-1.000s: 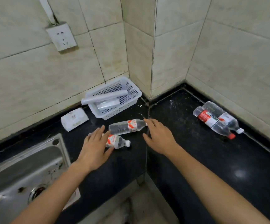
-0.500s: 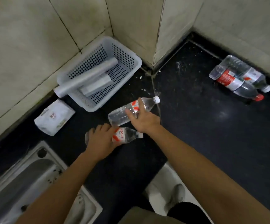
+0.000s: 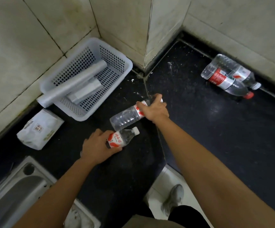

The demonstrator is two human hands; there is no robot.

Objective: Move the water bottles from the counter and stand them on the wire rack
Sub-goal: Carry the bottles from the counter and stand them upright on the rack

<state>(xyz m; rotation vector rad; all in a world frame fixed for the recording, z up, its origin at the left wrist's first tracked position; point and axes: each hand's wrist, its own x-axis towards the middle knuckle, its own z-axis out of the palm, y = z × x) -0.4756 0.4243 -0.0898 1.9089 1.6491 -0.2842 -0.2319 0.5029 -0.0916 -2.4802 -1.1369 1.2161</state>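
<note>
Two small clear water bottles with red-and-white labels lie on the black counter (image 3: 199, 129). My left hand (image 3: 95, 147) grips the nearer small bottle (image 3: 123, 139) around its lower half, cap pointing right. My right hand (image 3: 154, 109) is closed over the neck end of the farther bottle (image 3: 125, 118), hiding its cap. Two larger bottles lie side by side at the far right against the wall: one with a red cap (image 3: 227, 83), one with a white cap (image 3: 237, 71). No wire rack is in view.
A white perforated plastic basket (image 3: 123, 63) with rolls of plastic bags stands in the corner. A white packet (image 3: 39, 129) lies left of it. A steel sink (image 3: 18, 195) is at lower left. Tiled walls enclose the counter; the floor and my shoe (image 3: 173, 199) show below.
Both hands reached down and closed on the two small bottles. The left-hand bottle has turned slightly, and my head has moved closer over the counter.
</note>
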